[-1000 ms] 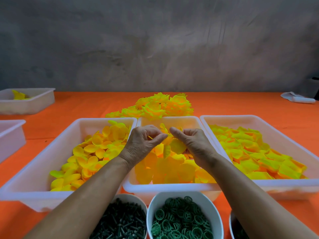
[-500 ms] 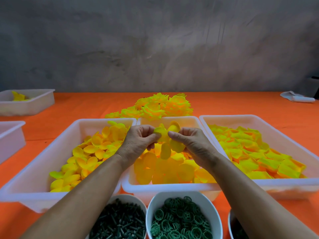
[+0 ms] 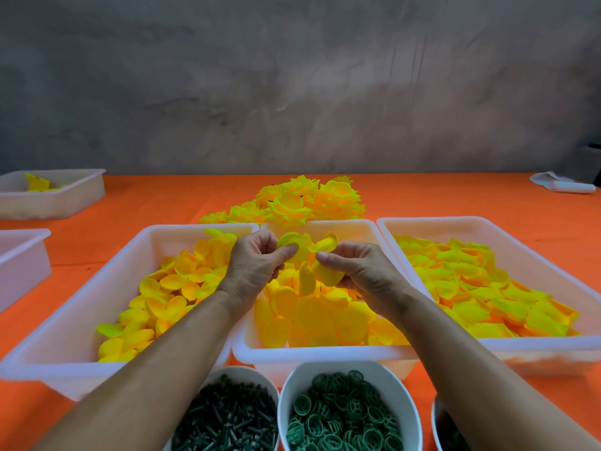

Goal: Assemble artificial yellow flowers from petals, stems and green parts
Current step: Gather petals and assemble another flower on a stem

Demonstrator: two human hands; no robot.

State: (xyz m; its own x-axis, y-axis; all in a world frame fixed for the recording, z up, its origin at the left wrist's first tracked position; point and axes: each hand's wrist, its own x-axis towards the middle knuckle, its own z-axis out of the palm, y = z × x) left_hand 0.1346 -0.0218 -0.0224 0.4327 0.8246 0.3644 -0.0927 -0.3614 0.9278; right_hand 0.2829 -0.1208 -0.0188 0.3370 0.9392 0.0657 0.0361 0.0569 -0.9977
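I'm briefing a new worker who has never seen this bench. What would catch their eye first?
Probably the two hands, left and right, pinching a cluster of yellow petals above the middle white tray. Then the pile of finished yellow flowers behind the trays on the orange tablecloth. Nearest the camera, the bowl of green rings.

Yellow petals (image 3: 320, 307) in white trays (image 3: 312, 354) on orange tablecloth (image 3: 162, 203).

A grey concrete wall (image 3: 292, 86), mottled with darker patches and pale streaks, fills the upper half of the view. Below it, the surface (image 3: 156, 203) is covered in a bright orange cloth and meets the wall along a straight edge. Lighting is even and diffuse, with soft shadows.
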